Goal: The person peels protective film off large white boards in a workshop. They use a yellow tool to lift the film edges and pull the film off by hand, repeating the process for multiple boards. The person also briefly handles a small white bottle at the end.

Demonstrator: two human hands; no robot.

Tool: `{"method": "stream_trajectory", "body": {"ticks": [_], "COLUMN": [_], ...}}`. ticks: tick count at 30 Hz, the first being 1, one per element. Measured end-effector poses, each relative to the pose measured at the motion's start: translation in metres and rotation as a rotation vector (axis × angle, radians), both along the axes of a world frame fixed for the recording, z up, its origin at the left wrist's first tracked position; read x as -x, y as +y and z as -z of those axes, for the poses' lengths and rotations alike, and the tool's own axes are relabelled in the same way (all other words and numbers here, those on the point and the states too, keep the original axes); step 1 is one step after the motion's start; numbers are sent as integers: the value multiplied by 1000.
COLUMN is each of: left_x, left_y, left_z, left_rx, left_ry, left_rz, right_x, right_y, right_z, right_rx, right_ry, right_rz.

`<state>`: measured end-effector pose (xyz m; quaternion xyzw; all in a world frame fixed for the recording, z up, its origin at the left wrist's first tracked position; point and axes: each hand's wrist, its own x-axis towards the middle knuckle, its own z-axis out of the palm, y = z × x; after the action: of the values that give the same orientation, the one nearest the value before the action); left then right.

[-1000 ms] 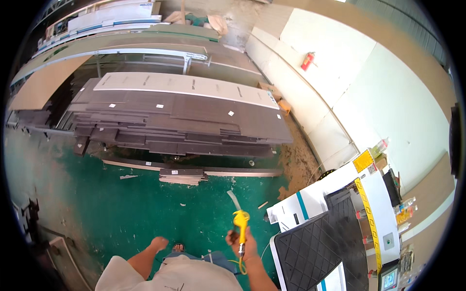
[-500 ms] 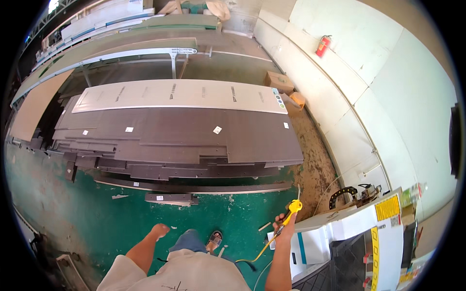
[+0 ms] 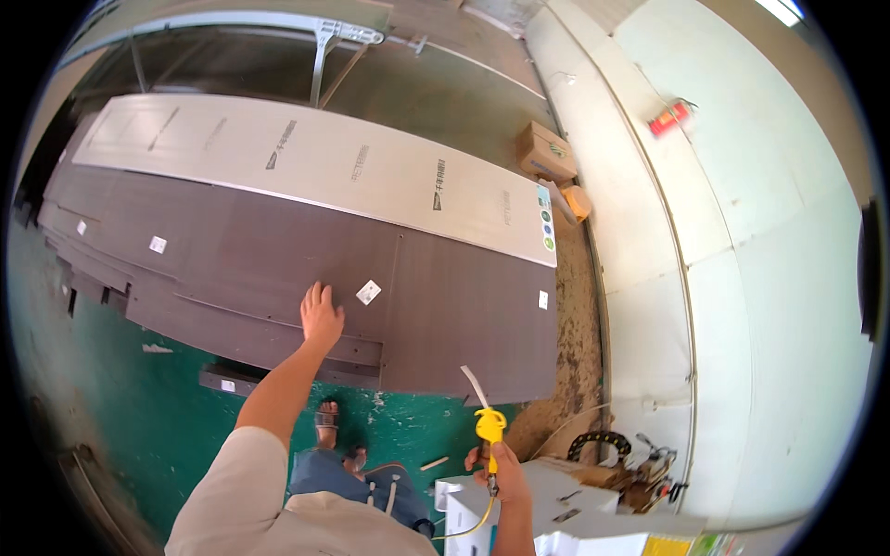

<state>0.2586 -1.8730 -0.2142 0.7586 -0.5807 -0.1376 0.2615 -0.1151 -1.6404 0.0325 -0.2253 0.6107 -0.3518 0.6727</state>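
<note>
My left hand (image 3: 322, 320) is stretched out over a stack of dark brown panels (image 3: 473, 320), its fingers extended. Whether it touches the top board cannot be made out. A small white label (image 3: 369, 293) lies just right of those fingers. In my right hand (image 3: 507, 474) is a yellow air blow gun (image 3: 490, 428), its pale nozzle tube pointing up and away toward the stack's near edge. From its lower end a yellow hose (image 3: 475, 528) curves down toward my body. Along the far side of the stack lies a long pale printed panel (image 3: 320, 167).
A white machine (image 3: 584, 505) stands at the lower right, with a black cable chain (image 3: 598, 443) beyond it. Cardboard boxes (image 3: 547, 153) sit by the white wall (image 3: 640, 232), where a fire extinguisher (image 3: 671, 119) hangs. A metal-framed rack (image 3: 320, 65) is behind the stack.
I have come closer to the stack and my view has turned. My left hand has swung from my side out over the panels. The blow gun stays in my right hand.
</note>
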Motion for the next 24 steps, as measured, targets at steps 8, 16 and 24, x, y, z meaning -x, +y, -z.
{"method": "stream_trajectory", "body": {"ticks": [8, 16, 24], "left_x": [82, 77, 76], "left_y": [-140, -158, -167], "left_z": [25, 12, 4], "left_rx": [-38, -86, -246], "left_ry": [-188, -157, -122], "left_rz": [-158, -210, -169], "right_x": [68, -69, -135], "right_y": [-271, -627, -929], "right_z": [52, 144, 307], "right_rx": [-57, 51, 907], "right_ry": [256, 60, 850], "right_rz": [285, -877, -521]}}
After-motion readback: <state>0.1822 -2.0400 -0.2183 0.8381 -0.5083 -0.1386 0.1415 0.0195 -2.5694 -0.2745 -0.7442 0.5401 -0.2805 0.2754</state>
